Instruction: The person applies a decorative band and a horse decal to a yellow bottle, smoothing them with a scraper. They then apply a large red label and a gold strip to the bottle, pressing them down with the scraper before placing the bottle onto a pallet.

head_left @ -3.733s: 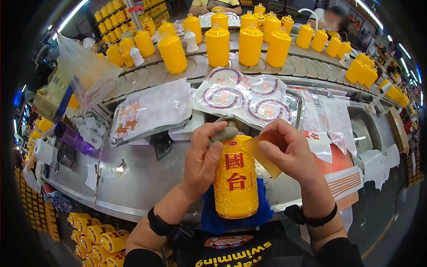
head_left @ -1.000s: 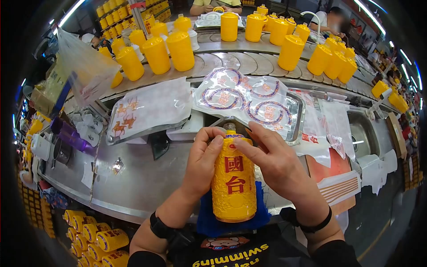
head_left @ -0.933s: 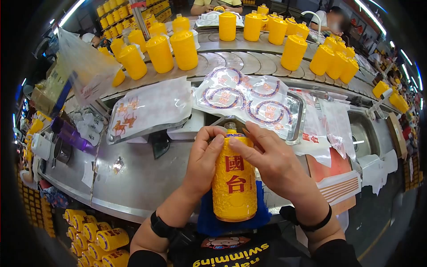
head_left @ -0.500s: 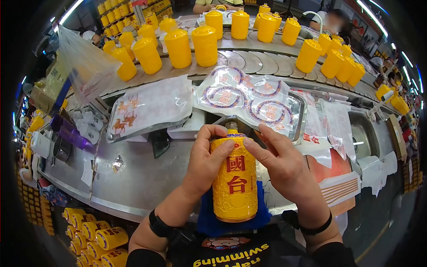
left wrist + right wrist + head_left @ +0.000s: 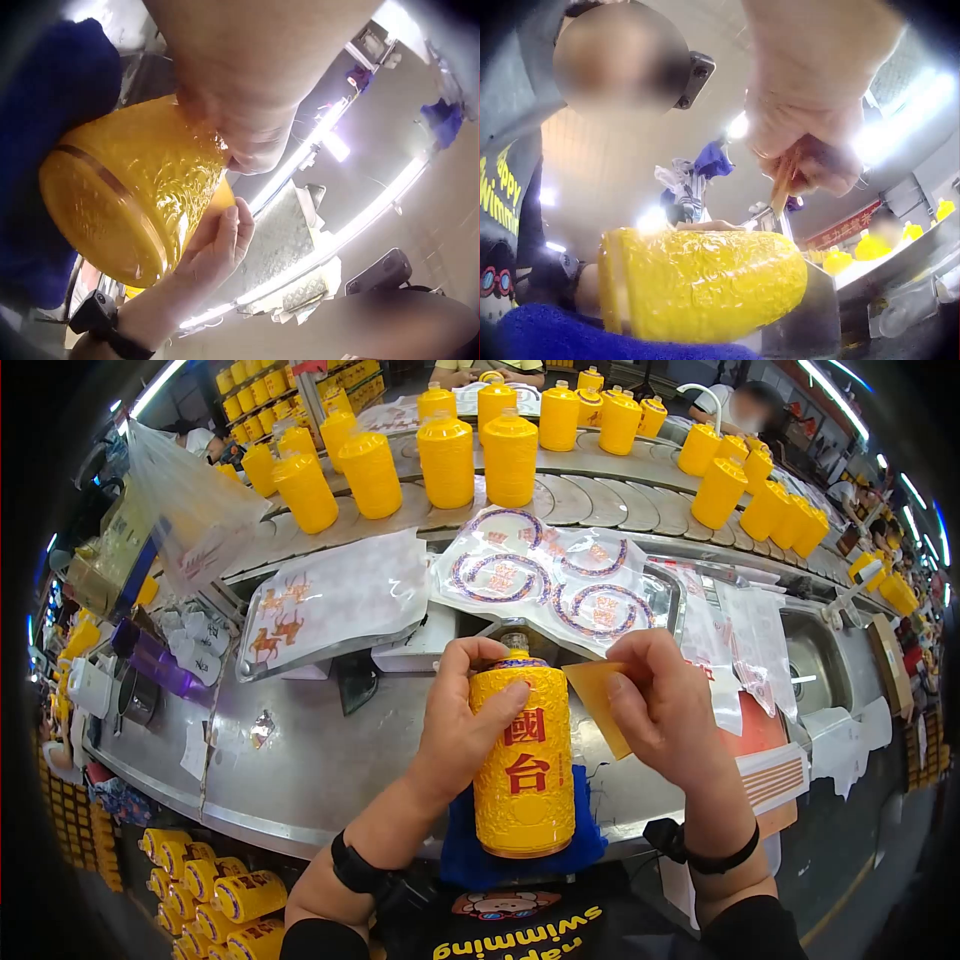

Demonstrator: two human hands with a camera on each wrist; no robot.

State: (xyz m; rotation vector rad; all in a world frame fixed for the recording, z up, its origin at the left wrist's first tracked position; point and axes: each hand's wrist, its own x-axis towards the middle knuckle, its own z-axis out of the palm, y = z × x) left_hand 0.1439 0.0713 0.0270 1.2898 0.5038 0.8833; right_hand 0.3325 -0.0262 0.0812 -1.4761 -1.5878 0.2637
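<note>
A yellow embossed bottle [image 5: 522, 790] leans on a folded blue cloth [image 5: 590, 840], its clear glass neck pointing away from me. Two red characters run down its front, and a blue patterned band circles the shoulder. My left hand [image 5: 455, 710] grips the upper left side, thumb over the top character, fingers behind the neck. Just right of the bottle, my right hand [image 5: 665, 705] pinches a flat tan scraper [image 5: 597, 705] between thumb and fingers. In the right wrist view the scraper [image 5: 782, 184] shows edge-on above the bottle [image 5: 705, 285].
Trays with decal sheets [image 5: 345, 595] and ring-patterned sheets [image 5: 500, 575] lie behind the bottle. Beyond them a conveyor [image 5: 590, 505] carries several yellow bottles. A sink [image 5: 815, 650] is at right, a purple bottle [image 5: 155, 660] at left. More yellow bottles [image 5: 250, 895] are stacked below left.
My right hand has drawn right from the bottle's shoulder, showing the scraper. The left thumb slid onto the top character. A grey pad in the left hand earlier is gone. Conveyor bottles shifted right.
</note>
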